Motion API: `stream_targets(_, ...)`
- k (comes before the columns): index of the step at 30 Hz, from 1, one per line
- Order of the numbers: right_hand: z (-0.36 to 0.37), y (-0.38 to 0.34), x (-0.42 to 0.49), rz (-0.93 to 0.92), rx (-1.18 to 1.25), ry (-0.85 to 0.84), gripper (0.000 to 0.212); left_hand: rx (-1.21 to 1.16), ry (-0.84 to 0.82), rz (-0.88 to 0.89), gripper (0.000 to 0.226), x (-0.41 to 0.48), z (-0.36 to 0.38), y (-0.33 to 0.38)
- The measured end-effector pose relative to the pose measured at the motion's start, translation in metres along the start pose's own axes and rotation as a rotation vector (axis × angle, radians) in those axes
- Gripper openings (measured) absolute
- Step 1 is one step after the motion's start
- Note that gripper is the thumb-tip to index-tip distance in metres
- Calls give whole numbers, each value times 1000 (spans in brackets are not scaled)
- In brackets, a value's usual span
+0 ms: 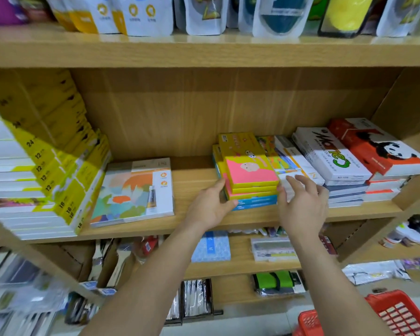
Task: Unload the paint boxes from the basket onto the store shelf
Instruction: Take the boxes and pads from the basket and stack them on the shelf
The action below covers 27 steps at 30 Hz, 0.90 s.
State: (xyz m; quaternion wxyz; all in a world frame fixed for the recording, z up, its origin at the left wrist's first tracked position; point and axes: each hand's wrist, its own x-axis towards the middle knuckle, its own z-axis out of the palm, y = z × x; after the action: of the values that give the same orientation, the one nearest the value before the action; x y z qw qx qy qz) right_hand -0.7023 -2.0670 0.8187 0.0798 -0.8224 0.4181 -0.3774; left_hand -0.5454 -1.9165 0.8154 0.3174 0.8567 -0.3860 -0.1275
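Observation:
A small stack of paint boxes, yellow and pink on top with blue ones beneath, lies on the middle wooden shelf. My left hand touches the stack's left side, fingers spread. Against its right front corner rests my right hand, fingers apart. Neither hand wraps a box. The red basket sits on the floor at the bottom right, its inside mostly out of view.
A flat paint set box lies left of the stack, beside tall yellow and white stacks. White and red boxed sets are piled to the right. Pouches stand on the shelf above; lower shelves hold packaged goods.

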Motion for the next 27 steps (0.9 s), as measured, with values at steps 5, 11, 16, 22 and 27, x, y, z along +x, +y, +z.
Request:
stream_targets(5, -11, -78, -34, -375, 287, -22, 25, 35, 422, -39, 53, -70, -57, -54)
stream_targets(11, 46, -169, -65, -330, 372, -756, 43, 399, 356, -541, 73, -112, -86, -128)
stream_targets(16, 90, -193, -63, -269, 132, -846, 60, 223, 501, -403, 50, -129, -80, -129)
stream_targets(22, 101, -192, -45, 39, 332, -831, 32, 42, 527, -497, 52, -120, -87, -131)
stream_targets(27, 105, -187, -34, 169, 431, -941, 31, 21, 609, -479, 63, -120, -85, -134)
